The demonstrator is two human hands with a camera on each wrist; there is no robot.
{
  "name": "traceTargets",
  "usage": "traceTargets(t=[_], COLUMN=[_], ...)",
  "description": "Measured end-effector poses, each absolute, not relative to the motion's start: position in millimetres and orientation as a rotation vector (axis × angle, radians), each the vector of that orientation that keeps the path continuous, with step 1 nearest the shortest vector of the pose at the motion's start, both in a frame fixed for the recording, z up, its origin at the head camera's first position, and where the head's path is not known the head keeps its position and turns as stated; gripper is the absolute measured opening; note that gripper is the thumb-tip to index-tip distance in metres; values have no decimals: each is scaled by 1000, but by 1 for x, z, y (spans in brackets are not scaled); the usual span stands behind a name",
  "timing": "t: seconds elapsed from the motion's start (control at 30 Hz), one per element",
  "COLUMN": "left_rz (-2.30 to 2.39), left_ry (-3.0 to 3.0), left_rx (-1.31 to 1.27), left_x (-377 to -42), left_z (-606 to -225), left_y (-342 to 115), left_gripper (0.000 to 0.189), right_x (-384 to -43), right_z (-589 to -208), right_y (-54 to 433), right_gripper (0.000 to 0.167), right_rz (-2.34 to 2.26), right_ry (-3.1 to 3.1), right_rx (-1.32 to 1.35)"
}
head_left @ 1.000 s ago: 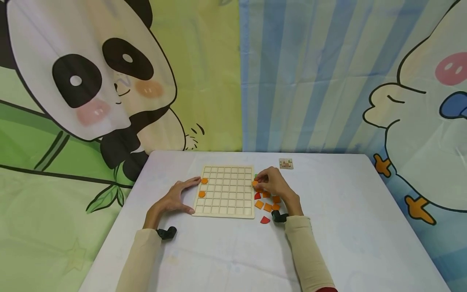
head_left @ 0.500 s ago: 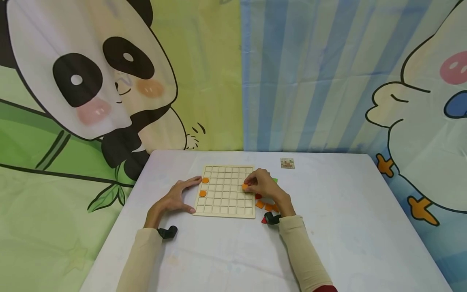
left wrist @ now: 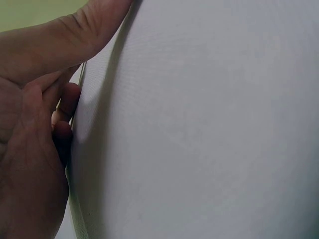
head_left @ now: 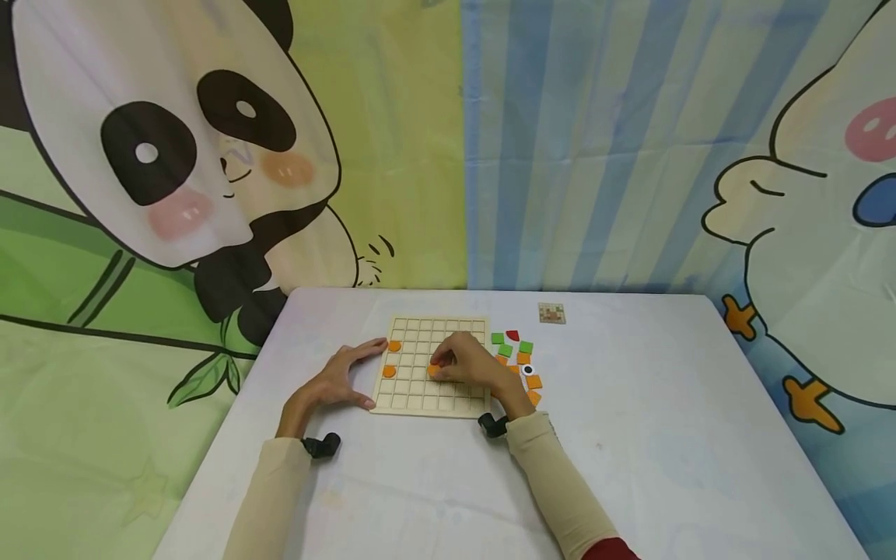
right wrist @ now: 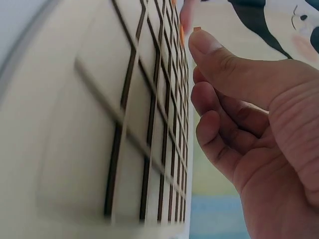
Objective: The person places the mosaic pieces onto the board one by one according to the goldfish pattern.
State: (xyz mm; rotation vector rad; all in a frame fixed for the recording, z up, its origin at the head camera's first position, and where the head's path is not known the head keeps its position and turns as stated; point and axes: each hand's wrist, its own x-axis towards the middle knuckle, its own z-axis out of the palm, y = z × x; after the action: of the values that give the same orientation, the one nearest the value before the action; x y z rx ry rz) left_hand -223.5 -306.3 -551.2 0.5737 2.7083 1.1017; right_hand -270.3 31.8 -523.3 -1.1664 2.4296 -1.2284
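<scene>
1. The orange piece point(head_left: 434, 371) is over the middle of the gridded board point(head_left: 406, 400); I cannot tell whether it touches the squares.
2. My right hand point(head_left: 470, 362) pinches it between thumb and fingertips, likely because so small a piece needs a fine grip.
3. My left hand point(head_left: 337, 383) is spread, thumb by the board's near left corner and fingers at the left edge, probably to keep the board from sliding.
4. Two orange round pieces point(head_left: 389, 372) sit in the board's left part.
5. Loose green pieces point(head_left: 505, 351), a red piece point(head_left: 513, 335), orange squares point(head_left: 534, 382) and an eye piece point(head_left: 528, 370) lie beside the right edge, I judge for easy reach.
6. A small patterned card point(head_left: 551, 313) lies farther back on the bench point(head_left: 651, 435).
7. Compared with half a second ago, my right hand is farther left, uncovering more loose pieces; my left hand stays put.
</scene>
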Motion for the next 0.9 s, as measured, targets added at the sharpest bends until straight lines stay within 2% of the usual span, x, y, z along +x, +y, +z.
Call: traceTargets(t=[0.53,0.77,0.9], left_rz=[1132,1172,1128], left_ry=[2731,2757,2737], left_rx=[640,785,670], left_x=[-222,-227,-227], left_z=[-549,-569,-561], left_y=[-309,-316,-312], left_gripper=[122,122,123], right_x=[-260,-254,-252], right_z=[-531,-533,-532], right_y=[-18,-28,-30], right_gripper=[16,17,16], right_rz=[-1191,-1153,-1145], right_ry=[2368,2387,2411], right_rx=[-1194,-1187,-1172])
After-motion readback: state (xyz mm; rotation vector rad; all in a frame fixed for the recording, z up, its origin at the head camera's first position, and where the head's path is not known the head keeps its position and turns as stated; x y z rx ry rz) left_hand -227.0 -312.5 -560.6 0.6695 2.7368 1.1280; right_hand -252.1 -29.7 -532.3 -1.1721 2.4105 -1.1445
